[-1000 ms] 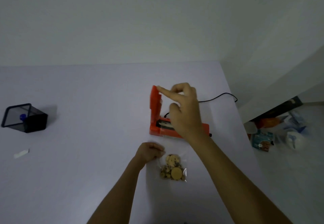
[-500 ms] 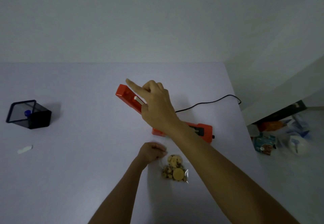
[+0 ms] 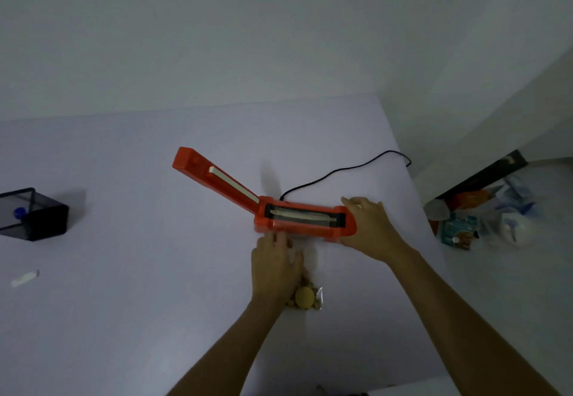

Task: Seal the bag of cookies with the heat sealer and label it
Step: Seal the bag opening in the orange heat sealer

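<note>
The right hand [image 3: 369, 228] is now being rested against the right end of the heat sealer [image 3: 305, 220], its fingers spread loosely round the base and nothing being carried in it; half a second ago it was being used up at the raised arm of the sealer, which has since been let go. That arm, the sealer lid [image 3: 217, 175], is being left swung open to the upper left, so that the pale sealing strip on the base is being exposed. The left hand [image 3: 274, 267] is being laid flat, fingers fairly straight, over the upper part of the bag of cookies [image 3: 307, 298], with its fingertips just beside the front edge of the sealer; whether the bag's mouth is being pinched cannot be told, since it is being hidden under the hand. Earlier this hand was being held as a fist beside the bag. The bag is lying on the table [image 3: 124, 271] just in front of the sealer, its mouth not yet being laid across the strip. This is being judged as the sealer being steadied while the bag is being fed in. Farther left, a black mesh holder [image 3: 34, 215] and a small white label [image 3: 24, 277] are being left untouched.
</note>
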`<state>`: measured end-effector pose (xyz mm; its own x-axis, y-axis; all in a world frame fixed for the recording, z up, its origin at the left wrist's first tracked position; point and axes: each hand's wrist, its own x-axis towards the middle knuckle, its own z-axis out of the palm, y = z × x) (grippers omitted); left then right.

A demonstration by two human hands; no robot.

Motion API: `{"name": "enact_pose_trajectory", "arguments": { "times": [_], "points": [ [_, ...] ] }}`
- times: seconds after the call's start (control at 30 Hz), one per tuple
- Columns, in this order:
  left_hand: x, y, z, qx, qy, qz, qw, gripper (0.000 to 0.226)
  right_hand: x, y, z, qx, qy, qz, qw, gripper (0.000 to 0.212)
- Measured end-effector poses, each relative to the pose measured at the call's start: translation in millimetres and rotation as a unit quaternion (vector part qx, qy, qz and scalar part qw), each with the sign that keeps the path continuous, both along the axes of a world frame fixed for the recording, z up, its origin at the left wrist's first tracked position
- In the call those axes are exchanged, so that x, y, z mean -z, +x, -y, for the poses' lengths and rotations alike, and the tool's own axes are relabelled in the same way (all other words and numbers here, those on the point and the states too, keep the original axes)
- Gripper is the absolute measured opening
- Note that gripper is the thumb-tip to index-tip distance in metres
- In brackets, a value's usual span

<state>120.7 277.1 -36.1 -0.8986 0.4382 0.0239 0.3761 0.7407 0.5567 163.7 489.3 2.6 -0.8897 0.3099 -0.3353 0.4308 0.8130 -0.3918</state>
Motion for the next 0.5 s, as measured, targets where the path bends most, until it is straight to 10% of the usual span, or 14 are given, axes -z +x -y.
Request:
{"name": "enact_pose_trajectory", "arguments": {
  "times": [0.5],
  "points": [
    [2.7,11.4,-65.7,0.221,-0.318,-0.031,0.922,0.021,27.8,5.0,-4.8,0.018,-0.012,-0.056,0.998,0.090]
  ]
}}
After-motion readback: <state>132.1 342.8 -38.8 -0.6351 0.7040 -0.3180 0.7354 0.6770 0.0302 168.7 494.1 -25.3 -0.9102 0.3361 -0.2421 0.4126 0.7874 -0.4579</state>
